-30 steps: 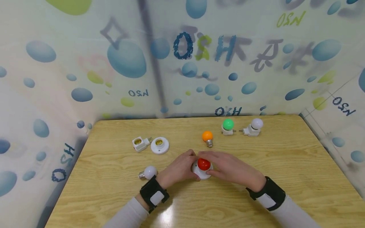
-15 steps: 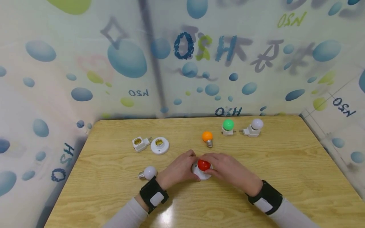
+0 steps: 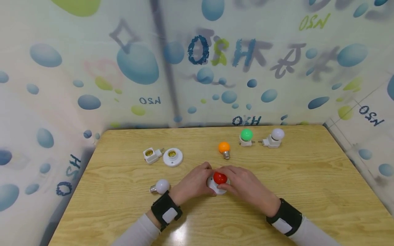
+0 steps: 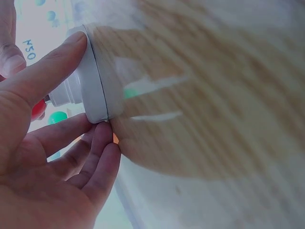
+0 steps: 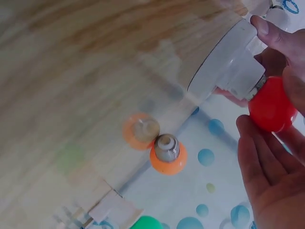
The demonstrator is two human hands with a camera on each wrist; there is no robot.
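Note:
My left hand (image 3: 197, 179) grips the rim of a round white lamp holder (image 4: 93, 81), thumb on one side and fingertips on the other. The holder sits flat on the wooden table. A red bulb (image 5: 271, 105) stands in its socket, with a little of the metal screw base showing at the socket mouth in the right wrist view. My right hand (image 3: 246, 186) holds this bulb between thumb and fingers. Just behind the hands lies an orange bulb (image 3: 224, 147). Left of my left wrist, a white bulb (image 3: 162, 186) lies on its side.
Toward the back left are a plug-in socket (image 3: 150, 156) and a second round lamp holder (image 3: 172, 157), both without bulbs. At the back right stand a green bulb (image 3: 246, 134) and another white bulb (image 3: 277, 134), each in a plug-in socket. A patterned curtain (image 3: 197, 85) rises behind the table.
My right wrist has swung left and toward me, and its thumb has slid leftward across the front of the red bulb. The left hand and lamp holder stay in place.

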